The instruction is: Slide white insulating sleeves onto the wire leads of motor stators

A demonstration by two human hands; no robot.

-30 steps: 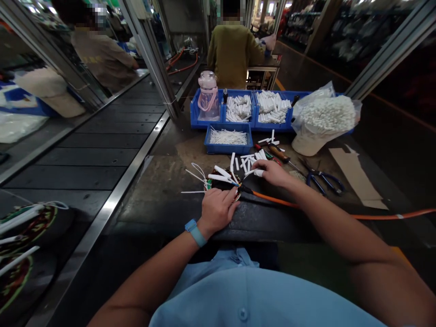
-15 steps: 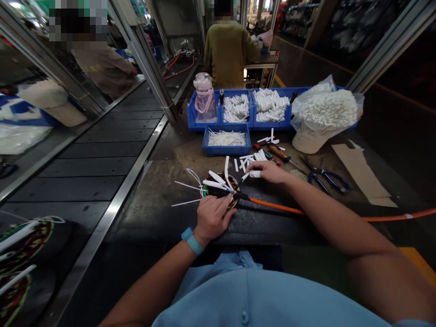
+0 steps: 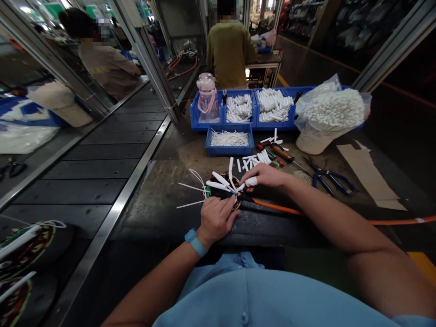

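A round motor stator [image 3: 221, 193], with red windings and a green edge, lies on the dark bench in front of me. White sleeves [image 3: 218, 185] and thin white ties [image 3: 191, 186] stick out of it. My left hand [image 3: 216, 217] rests against its near side, fingertips pinching thin wires by the black end of an orange cable [image 3: 277, 206]. Just right of that, my right hand [image 3: 265, 176] pinches a short white sleeve [image 3: 241, 186] at the wires. One right finger has a white wrap. The exact contact between sleeve and wire is too small to make out.
Behind the stator lie loose white sleeves [image 3: 260, 157], a screwdriver [image 3: 283, 152] and pliers [image 3: 332, 177]. Blue bins [image 3: 229, 151] of white parts, a pink bottle [image 3: 208, 102] and a bagged tub [image 3: 311, 138] stand farther back. A slatted conveyor [image 3: 98, 186] runs along the left.
My right hand has brought the white sleeve down and left to the wires. My left hand keeps its place on the stator. The whole view has shifted slightly.
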